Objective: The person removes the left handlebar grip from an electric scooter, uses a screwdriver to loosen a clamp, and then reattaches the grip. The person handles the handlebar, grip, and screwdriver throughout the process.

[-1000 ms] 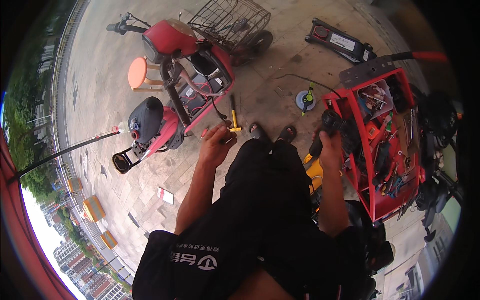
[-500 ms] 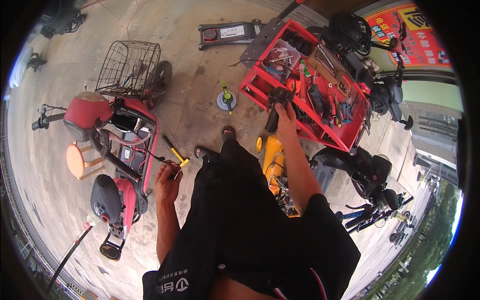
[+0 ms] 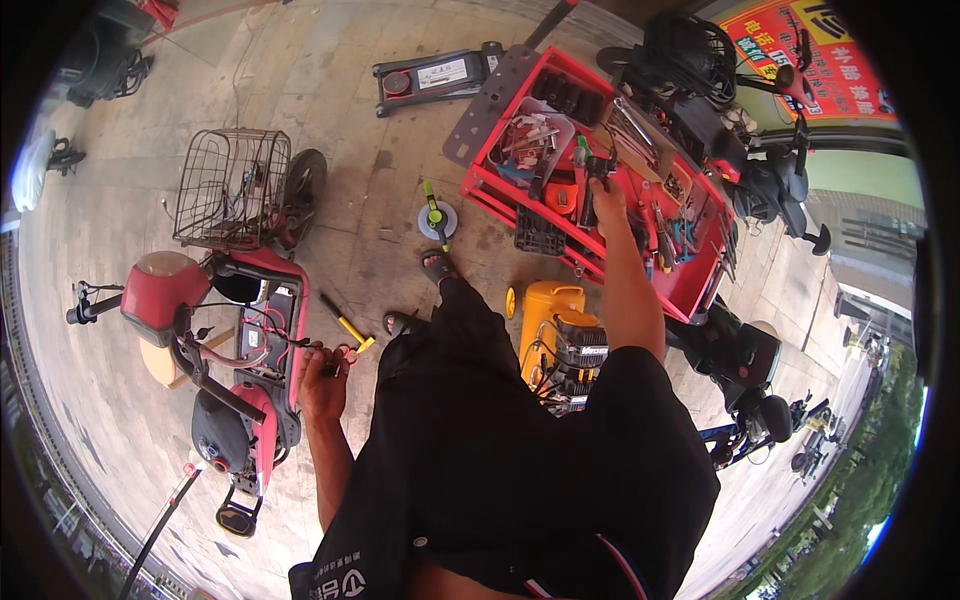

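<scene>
My right hand [image 3: 609, 204] reaches into the red tool cart [image 3: 590, 250], its fingers closed around a black tool [image 3: 599, 168] whose kind the hand partly hides. Loose hand tools and an orange item [image 3: 562, 198] lie around it in the tray. Lower left, my left hand [image 3: 322, 382] is closed on a small dark and red item [image 3: 346, 355], too small to name. A dark cable [image 3: 285, 335] runs toward that hand from the opened red electric scooter [image 3: 270, 400], where a battery [image 3: 256, 325] with red wires is exposed.
A hammer [image 3: 347, 318] with a yellow head lies near my feet. Ahead are a grey disc with a green handle [image 3: 436, 215] and a floor jack [image 3: 430, 77]. The yellow compressor [image 3: 550, 305] stands beside my right leg. More scooters [image 3: 745, 365] are parked at right.
My right hand has moved from the cart's near left edge, where it held a black tool, farther into the tray. My left hand stays closed beside the scooter. The whole view has shifted slightly.
</scene>
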The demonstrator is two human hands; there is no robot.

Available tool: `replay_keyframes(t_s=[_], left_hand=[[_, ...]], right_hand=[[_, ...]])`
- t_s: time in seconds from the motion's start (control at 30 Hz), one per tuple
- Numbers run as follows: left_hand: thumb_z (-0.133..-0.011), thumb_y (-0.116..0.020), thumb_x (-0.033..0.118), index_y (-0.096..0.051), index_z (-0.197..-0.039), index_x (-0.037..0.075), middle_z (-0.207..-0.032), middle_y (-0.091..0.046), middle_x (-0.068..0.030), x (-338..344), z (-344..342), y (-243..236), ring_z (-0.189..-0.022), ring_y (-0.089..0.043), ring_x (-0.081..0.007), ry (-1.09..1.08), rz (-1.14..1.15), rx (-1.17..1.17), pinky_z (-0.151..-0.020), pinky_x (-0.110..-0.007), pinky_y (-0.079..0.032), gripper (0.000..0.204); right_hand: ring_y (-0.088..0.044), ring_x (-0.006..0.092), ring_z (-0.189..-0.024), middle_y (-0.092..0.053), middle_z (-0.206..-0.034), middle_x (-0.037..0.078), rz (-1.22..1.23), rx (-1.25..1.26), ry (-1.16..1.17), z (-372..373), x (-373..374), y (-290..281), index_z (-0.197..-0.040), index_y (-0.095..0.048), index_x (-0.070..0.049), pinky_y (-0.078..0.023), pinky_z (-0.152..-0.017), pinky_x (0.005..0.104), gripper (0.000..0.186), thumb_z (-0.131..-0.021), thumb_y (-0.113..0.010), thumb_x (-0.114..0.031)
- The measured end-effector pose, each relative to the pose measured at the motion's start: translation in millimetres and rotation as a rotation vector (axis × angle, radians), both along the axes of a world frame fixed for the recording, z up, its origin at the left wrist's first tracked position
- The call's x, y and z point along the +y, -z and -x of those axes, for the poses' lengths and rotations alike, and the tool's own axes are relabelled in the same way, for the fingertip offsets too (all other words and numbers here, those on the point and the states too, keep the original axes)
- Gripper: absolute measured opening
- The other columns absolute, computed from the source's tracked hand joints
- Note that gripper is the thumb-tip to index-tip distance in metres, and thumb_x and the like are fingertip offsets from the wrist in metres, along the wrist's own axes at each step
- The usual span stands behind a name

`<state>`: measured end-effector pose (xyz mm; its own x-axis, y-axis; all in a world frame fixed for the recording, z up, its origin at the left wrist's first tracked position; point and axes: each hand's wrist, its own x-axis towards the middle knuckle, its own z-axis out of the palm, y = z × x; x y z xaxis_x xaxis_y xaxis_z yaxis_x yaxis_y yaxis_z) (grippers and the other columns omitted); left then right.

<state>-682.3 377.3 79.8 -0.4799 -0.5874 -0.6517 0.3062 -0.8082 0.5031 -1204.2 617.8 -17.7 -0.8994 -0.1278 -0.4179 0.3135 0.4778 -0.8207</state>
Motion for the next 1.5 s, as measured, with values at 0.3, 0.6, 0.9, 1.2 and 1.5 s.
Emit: replay_keyframes(t_s=[0.3,0.6,0.9,1.2,1.5], left_hand=[[-0.087,-0.058,0.011,-0.057,-0.102,0.01,-0.088,-0.06,-0.0024,-2.7,19.1,-1.8,-0.091,-0.056,-0.0207,-0.059,0.012,-0.119,-0.081,-0.037,-0.041,0.015],[-0.085,-0.061,0.019,-0.057,-0.099,0.011,-0.089,-0.061,-0.0009,-6.1,36.7,-3.9,-0.094,-0.056,-0.0207,-0.084,-0.038,-0.087,-0.082,-0.036,-0.04,0.016],[-0.087,-0.058,0.037,-0.058,-0.095,0.011,-0.093,-0.063,-0.0045,-6.2,41.6,1.0,-0.096,-0.056,-0.0213,-0.204,-0.073,-0.143,-0.084,-0.037,-0.038,0.028],[-0.09,-0.052,0.032,-0.059,-0.1,0.01,-0.097,-0.06,-0.0034,0.3,33.2,31.3,-0.091,-0.052,-0.0159,-0.163,-0.045,-0.443,-0.085,-0.039,-0.04,0.025],[-0.084,-0.061,0.025,-0.059,-0.099,0.013,-0.102,-0.058,0.0004,4.9,19.8,55.5,-0.097,-0.049,-0.0165,-0.34,-0.122,-0.578,-0.09,-0.049,-0.038,0.019]], right_hand=[[-0.063,0.0298,-0.089,-0.065,-0.098,0.019,-0.542,0.303,-0.315,22.8,30.5,43.6,-0.108,-0.061,-0.002,-0.048,-0.079,0.0376,0.037,-0.082,-0.061,-0.028],[-0.062,0.0349,-0.095,-0.065,-0.098,0.021,-0.695,0.261,-0.319,14.5,19.8,25.6,-0.105,-0.062,-0.001,-0.049,-0.083,0.0403,0.042,-0.077,-0.062,-0.032],[-0.064,0.0321,-0.092,-0.065,-0.098,0.02,-0.505,0.509,-0.228,43.2,45.9,9.8,-0.108,-0.062,-0.002,-0.05,-0.08,0.038,0.036,-0.079,-0.057,-0.022],[-0.062,0.0229,-0.091,-0.063,-0.101,0.016,-0.03,0.675,-0.182,44.7,-60.3,-39.5,-0.113,-0.056,0.004,-0.05,-0.076,0.0307,0.032,-0.087,-0.054,-0.015],[-0.056,0.012,-0.089,-0.058,-0.105,0.009,0.409,0.311,-0.782,-91.8,-186.2,-46.4,-0.116,-0.051,0.004,-0.047,-0.073,0.024,0.03,-0.089,-0.054,-0.008]])
